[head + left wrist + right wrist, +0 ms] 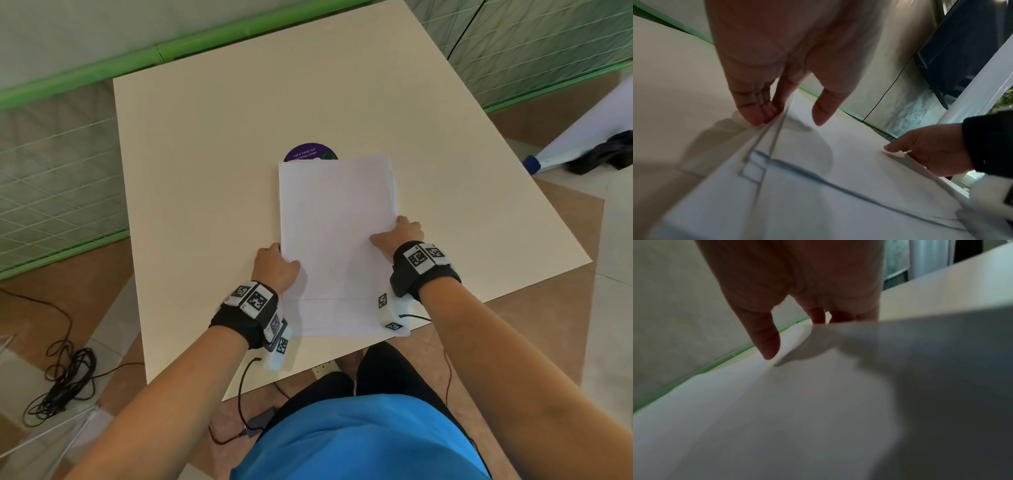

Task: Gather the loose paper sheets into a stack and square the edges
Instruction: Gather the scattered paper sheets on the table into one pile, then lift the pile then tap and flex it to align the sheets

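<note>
On the cream bench [212, 164] we see the paper sheets [337, 240] gathered into one white pile, lying lengthwise away from the person, its near end at the bench's near edge. From the head view the pile looks nearly square, with only a faint line of an offset sheet edge showing across its near part. Its far end covers the lower part of a purple round sticker [310, 152] on the bench.

We find the left hand [274, 267] at the pile's left long edge and the right hand [399, 234] at its right long edge, further from the person. From above, only knuckles and thumbs show; the thumbs lie on top of the paper.

Left wrist view gives us what the head view hides: the left fingers [756, 112] are bunched together and curled at the pile's edge, where several separate sheet edges fan out unevenly, and the thumb [824, 110] stands apart above the top sheet. It also shows the right hand [931, 149] across the pile with its thumb on top and fingers under the lifted edge.

Right wrist view shows us the right thumb [766, 340] tipped onto the top sheet, while the other fingers [818, 314] go down behind the raised paper edge, pinching it
</note>
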